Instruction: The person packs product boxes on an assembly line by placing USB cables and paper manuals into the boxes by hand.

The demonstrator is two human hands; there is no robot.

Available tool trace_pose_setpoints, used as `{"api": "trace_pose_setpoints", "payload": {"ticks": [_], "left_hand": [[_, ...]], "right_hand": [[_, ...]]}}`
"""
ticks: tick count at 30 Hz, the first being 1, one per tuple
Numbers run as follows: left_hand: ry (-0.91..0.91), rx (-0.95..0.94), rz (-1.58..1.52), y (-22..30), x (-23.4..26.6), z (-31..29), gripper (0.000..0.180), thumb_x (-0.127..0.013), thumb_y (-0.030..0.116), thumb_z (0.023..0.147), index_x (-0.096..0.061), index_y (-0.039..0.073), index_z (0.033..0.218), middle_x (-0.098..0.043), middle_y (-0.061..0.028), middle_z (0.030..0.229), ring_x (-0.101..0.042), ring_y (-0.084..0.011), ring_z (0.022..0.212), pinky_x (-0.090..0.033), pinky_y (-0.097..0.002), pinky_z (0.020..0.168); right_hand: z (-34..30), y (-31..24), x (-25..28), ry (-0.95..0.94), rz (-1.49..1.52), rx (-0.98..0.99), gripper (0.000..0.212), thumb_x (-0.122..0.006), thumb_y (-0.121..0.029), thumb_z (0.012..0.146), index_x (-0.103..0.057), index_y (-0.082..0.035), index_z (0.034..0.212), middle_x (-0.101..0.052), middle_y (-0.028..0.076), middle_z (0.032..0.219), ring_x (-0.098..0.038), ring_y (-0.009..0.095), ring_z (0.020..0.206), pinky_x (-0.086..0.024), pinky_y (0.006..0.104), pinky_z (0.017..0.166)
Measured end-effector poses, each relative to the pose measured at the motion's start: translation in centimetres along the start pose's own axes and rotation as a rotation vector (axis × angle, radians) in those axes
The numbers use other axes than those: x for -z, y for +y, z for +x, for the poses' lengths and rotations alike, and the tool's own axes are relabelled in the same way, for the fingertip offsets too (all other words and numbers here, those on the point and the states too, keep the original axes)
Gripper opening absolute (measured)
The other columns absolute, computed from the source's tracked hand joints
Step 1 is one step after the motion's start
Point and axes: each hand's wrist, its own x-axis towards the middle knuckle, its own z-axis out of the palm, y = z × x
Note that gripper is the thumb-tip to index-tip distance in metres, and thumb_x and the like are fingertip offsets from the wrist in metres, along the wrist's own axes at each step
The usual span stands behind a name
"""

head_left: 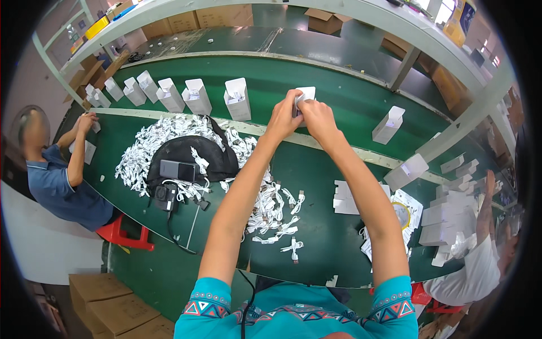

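Note:
Both arms reach forward over the green work table. My left hand (284, 117) is closed around a small white cardboard box (305, 92) that stands over the raised rail at the far side. My right hand (319, 120) is closed on the same box from the right, its fingers at the box's top; my hands hide most of the box and whatever is in it. Nearest to the left is an upright white box (237, 100) with its flap raised. Below my forearms lies a loose heap of coiled white cables (265, 212).
More open white boxes (170, 95) line the green strip (339, 107) at left; another box (388, 125) stands right. A black bag (189, 150) with a phone (178, 170) lies on the larger cable pile (134, 161). Yellow tape (401, 214) sits right. Co-workers (65, 181) flank me.

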Motion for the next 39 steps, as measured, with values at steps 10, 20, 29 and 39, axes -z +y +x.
{"api": "trace_pose_setpoints", "payload": {"ticks": [10,20,29,39], "left_hand": [[-0.129,-0.021,0.141,-3.1,2.5,-0.2,0.068,-0.082,-0.004,0.077,-0.050,0.012,0.135,-0.069,-0.0222,0.110,-0.068,-0.0444,0.102,-0.055,-0.0465,0.085],[0.558,-0.401,0.439,5.9,5.7,-3.3,0.060,-0.082,0.006,0.082,-0.059,0.001,0.138,-0.043,-0.0258,0.148,-0.051,-0.0431,0.130,-0.045,-0.0482,0.110],[0.469,-0.358,0.461,8.7,6.8,-12.2,0.028,-0.077,0.003,0.084,-0.059,0.007,0.063,-0.047,-0.0035,0.053,-0.045,-0.0217,0.044,-0.035,-0.0365,0.049],[-0.183,-0.180,0.510,11.2,3.6,-13.6,0.030,-0.085,0.018,0.081,-0.061,0.008,0.068,-0.046,-0.0041,0.061,-0.049,-0.0243,0.060,-0.035,-0.0397,0.062]], "right_hand": [[0.4,-2.4,3.3,0.061,-0.009,-0.012,0.024,-0.062,0.002,0.086,-0.071,-0.005,0.107,-0.075,0.017,0.103,-0.075,0.037,0.088,-0.061,0.0476,0.074],[-21.9,-11.9,18.0,0.135,0.620,-0.010,0.038,-0.066,0.015,0.076,-0.075,0.001,0.111,-0.077,0.018,0.109,-0.077,0.033,0.093,-0.061,0.0401,0.073],[-28.7,-17.4,22.8,0.016,1.277,0.095,0.043,-0.067,0.008,0.078,-0.076,0.001,0.119,-0.078,0.020,0.111,-0.074,0.023,0.071,-0.057,0.0314,0.062],[-26.1,-18.1,27.4,0.443,0.666,0.563,0.060,-0.065,0.007,0.087,-0.067,-0.019,0.140,-0.065,0.002,0.135,-0.071,0.028,0.102,-0.058,0.0369,0.069]]}}
